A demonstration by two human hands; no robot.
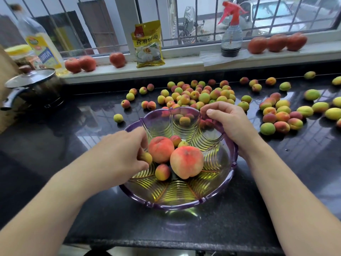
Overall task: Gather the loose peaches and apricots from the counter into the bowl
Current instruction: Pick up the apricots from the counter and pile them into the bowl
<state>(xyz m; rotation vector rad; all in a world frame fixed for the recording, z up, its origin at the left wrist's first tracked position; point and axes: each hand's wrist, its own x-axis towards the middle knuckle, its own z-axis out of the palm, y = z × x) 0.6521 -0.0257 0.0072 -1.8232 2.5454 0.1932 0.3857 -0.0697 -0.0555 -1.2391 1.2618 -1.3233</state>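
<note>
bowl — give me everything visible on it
The bowl is clear plastic by its look, purple-tinted, with a scalloped rim and ribbed leaf-pattern walls showing yellow-green. It stands upright on the dark counter, near the front edge. Inside lie two peaches and a few apricots. The right hand grips the far rim; the left hand reaches in over the near-left rim, holding a small apricot. Most of it is empty.

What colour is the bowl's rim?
Purple, on the clear ribbed bowl; head view shows it best.
</note>
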